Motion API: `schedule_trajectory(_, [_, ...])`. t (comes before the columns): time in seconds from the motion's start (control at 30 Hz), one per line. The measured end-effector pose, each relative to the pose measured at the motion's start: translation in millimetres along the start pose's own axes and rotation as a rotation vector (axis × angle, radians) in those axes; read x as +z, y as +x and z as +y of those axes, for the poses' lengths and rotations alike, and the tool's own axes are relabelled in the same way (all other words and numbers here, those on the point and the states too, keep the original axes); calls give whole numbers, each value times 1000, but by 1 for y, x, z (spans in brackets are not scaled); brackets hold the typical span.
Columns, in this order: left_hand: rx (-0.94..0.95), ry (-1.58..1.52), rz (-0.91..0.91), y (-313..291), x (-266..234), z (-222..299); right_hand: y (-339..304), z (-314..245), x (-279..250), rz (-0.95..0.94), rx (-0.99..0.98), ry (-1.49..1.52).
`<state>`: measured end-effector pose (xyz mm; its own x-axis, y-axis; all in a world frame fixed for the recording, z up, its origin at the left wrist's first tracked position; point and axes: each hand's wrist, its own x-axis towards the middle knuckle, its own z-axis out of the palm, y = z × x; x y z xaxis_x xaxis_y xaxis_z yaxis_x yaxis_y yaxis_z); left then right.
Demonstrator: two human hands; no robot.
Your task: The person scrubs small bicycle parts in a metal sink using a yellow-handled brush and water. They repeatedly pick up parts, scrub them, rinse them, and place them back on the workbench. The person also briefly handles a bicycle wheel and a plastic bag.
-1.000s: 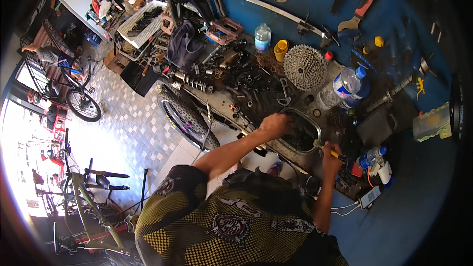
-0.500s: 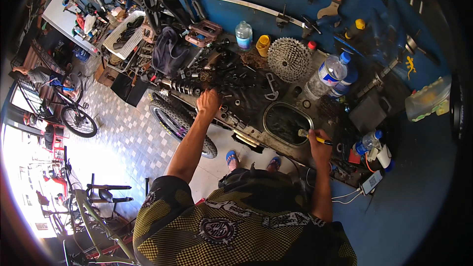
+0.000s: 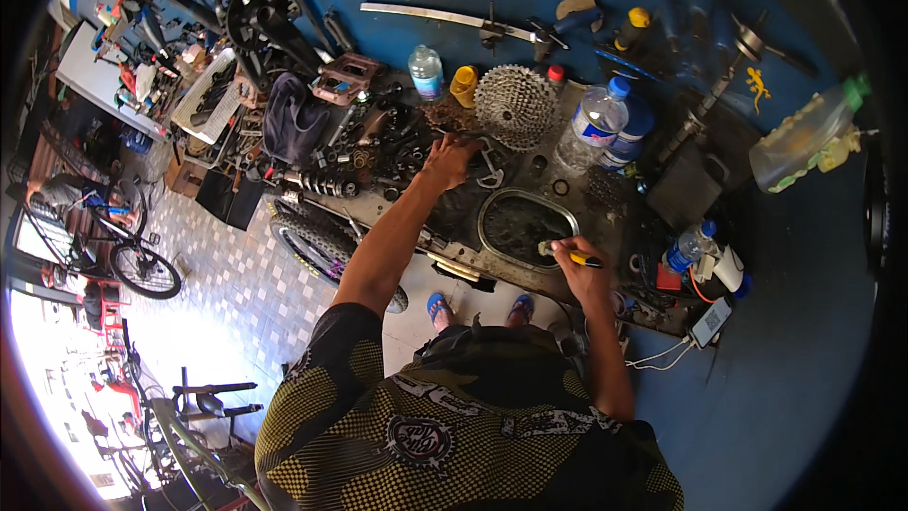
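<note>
In the head view, the right hand (image 3: 581, 273), just right of the frame's centre, has its fingers closed around a brush (image 3: 587, 260) with a yellow and black handle. The brush's pale tip points left, over the right side of a metal-rimmed oval tray (image 3: 486, 218) with a dark inside; whether the tip touches the tray is too small to tell.

The left hand (image 3: 448, 166), above and left of the tray, reaches palm down over the small dark parts (image 3: 409, 156) strewn on the bench (image 3: 605, 218). Its fingers are partly bent, and I cannot tell whether they have hold of anything. A metal C-shaped tool (image 3: 492, 170) lies just right of it.

Beyond the hands, at upper centre, a large bike gear cluster (image 3: 516, 107) leans near a yellow cup (image 3: 463, 85) and a clear bottle (image 3: 426, 76). A bigger blue-capped bottle (image 3: 588, 132) stands to the right. A knobby tyre (image 3: 307, 244) shows left of the left forearm, and a phone (image 3: 711, 322) with a white cable (image 3: 662, 362) lies at lower right.
</note>
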<state>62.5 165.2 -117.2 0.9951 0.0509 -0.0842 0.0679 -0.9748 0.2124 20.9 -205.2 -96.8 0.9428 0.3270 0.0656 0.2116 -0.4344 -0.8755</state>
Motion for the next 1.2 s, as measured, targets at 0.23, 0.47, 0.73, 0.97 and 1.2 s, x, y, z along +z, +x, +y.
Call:
schedule_trajectory(0.23, [93, 301, 95, 5, 33, -39, 4, 1, 3, -62, -64, -58])
schedule_trajectory(0.47, [289, -475, 548, -50, 30, 30, 8, -3, -4, -76, -325, -286])
schedule_trajectory(0.73, [184, -677, 367, -86, 47, 87, 29, 37, -4, -208, -372, -227])
schedule_trajectory(0.97, [151, -711, 249, -88, 43, 106, 43, -3, 22, -196, 115, 481])
schedule_trajectory(1.2, [154, -704, 230, -93, 34, 112, 48, 5, 30, -117, -32, 217])
